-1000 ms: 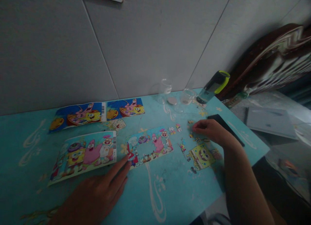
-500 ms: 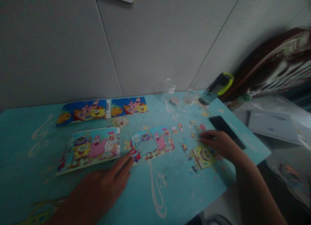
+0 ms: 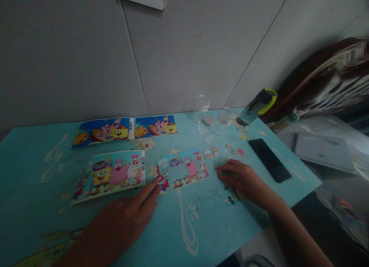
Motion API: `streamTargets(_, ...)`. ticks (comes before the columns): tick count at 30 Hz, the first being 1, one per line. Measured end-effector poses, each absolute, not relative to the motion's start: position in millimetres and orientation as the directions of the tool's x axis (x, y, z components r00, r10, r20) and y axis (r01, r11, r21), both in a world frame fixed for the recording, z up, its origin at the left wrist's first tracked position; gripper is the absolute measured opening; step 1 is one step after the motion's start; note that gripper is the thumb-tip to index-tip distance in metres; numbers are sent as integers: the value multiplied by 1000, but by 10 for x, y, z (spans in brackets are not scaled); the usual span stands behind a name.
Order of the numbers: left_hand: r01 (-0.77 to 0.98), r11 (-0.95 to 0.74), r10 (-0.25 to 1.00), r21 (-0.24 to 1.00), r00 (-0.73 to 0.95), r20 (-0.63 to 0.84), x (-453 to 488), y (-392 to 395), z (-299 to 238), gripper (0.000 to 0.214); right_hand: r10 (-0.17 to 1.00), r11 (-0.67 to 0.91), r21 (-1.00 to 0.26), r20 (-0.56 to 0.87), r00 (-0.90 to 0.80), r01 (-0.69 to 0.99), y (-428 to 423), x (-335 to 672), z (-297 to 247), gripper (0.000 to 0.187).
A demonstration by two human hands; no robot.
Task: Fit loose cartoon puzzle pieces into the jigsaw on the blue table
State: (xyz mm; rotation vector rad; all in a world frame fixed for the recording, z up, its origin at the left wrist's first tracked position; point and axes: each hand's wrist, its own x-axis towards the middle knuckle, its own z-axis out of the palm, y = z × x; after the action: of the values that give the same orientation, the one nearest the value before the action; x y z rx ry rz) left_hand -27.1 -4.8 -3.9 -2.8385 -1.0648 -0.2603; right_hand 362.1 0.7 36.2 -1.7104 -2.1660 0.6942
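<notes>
On the turquoise table (image 3: 201, 228) lies a partly assembled cartoon puzzle frame (image 3: 182, 169) with a hole in its middle. My left hand (image 3: 121, 221) lies flat, fingers stretched out, its fingertips touching the frame's lower left corner. My right hand (image 3: 242, 179) rests palm down, fingers curled, over the joined yellow-character puzzle cluster (image 3: 235, 193), covering most of it. Whether it grips a piece is hidden. Several loose pieces (image 3: 227, 148) lie just beyond it.
Three printed cartoon cards lie at left: one (image 3: 111, 175) beside the frame, two (image 3: 127, 129) near the wall. A black phone (image 3: 269, 159) lies at right. Clear jars (image 3: 226, 116) and a green-lidded bottle (image 3: 258, 104) stand at the back. The table edge runs near my right forearm.
My right hand has moved from the loose pieces at the back down and left onto the yellow puzzle cluster, now covering it. My left hand stays put.
</notes>
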Motion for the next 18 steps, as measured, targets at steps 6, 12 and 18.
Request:
streamTargets(6,663,-732,657,-153,748,98,-245,-58,-30,43,971,117,-534,-117,-210,837,42,3652,322,21)
streamTargets(12,664,-733,659,-148,747,87,-212,-56,-9,40,966,63,-635,-155,-206,770,131,3394,455,16)
streamTargets(18,683,-715,675,-147,730,110,-172,-48,50,40,904,104,-794,-176,-390,599,443,2715,418,14)
